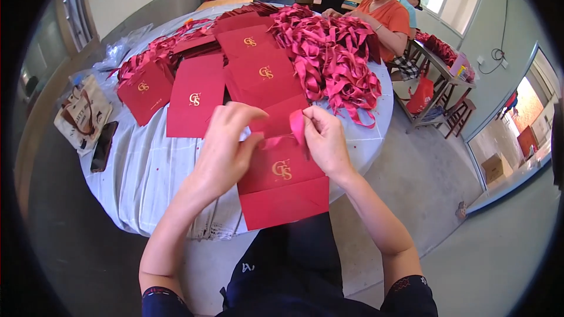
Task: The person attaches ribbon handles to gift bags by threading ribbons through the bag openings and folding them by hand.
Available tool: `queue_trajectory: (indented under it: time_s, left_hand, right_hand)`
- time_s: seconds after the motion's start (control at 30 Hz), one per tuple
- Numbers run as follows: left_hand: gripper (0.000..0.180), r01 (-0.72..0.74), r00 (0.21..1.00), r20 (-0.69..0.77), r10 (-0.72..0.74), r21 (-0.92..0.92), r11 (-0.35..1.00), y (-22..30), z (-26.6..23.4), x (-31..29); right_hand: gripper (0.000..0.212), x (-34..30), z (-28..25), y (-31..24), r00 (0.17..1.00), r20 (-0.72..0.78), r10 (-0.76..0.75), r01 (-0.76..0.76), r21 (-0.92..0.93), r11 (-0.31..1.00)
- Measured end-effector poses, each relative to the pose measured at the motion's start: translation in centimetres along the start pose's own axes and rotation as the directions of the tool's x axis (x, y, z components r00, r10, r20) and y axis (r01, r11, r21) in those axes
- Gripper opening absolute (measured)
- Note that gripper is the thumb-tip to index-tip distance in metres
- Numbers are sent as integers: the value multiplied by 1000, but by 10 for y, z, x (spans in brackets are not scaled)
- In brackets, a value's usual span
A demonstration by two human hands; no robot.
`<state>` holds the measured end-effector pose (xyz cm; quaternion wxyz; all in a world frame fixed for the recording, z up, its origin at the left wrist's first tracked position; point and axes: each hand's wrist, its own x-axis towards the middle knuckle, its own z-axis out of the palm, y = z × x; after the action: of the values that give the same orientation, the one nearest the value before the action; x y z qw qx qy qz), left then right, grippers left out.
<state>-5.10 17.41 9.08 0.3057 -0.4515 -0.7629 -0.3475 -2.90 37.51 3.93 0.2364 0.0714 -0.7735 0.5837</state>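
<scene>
On the white-draped table (135, 182), the red paper bag (261, 183) lies just nearer us than our hands, by the table's rim. Our right hand (326, 144) pinches a pink ribbon (297, 128); our left hand (226, 141) curls beside it, thumb and fingers apart. A hard tug, we judge, could drag the bag off the edge.

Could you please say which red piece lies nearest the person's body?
The red piece below the pink ribbon pinched in the right hand; all other red pieces lie farther back.
</scene>
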Motion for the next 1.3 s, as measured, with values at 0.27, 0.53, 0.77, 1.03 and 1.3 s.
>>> queue_trajectory:
  time_s: [0.27, 0.53, 0.77, 1.03, 1.3]
  left_hand:
    - [43, 848, 463, 617, -636, -98, 522, -18, -3, -16]
    - [29, 740, 660, 542, -520, -352, 572, -34, 36, -20]
    - [22, 597, 783, 291, -550, -107, 795, -33, 65, -33]
    - [18, 524, 835, 214, -508, -26, 851, -28, 70, -48]
    - [17, 493, 861, 184, -474, -72, 867, -23, 63, -47]
  right_hand:
    - [18, -13, -1, 6, 998, -6, 59, -59, -27, 998]
    - [17, -22, 13, 12, 996, -46, 71, -75, -88, 993]
    - [17, -27, 16, 37, 982, -149, 117, -130, -82, 988]
    - [17, -22, -9, 57, 892, 75, 445, -449, 254, 857]
    - [20, -16, -22, 23, 794, 419, 441, -575, 280, 768]
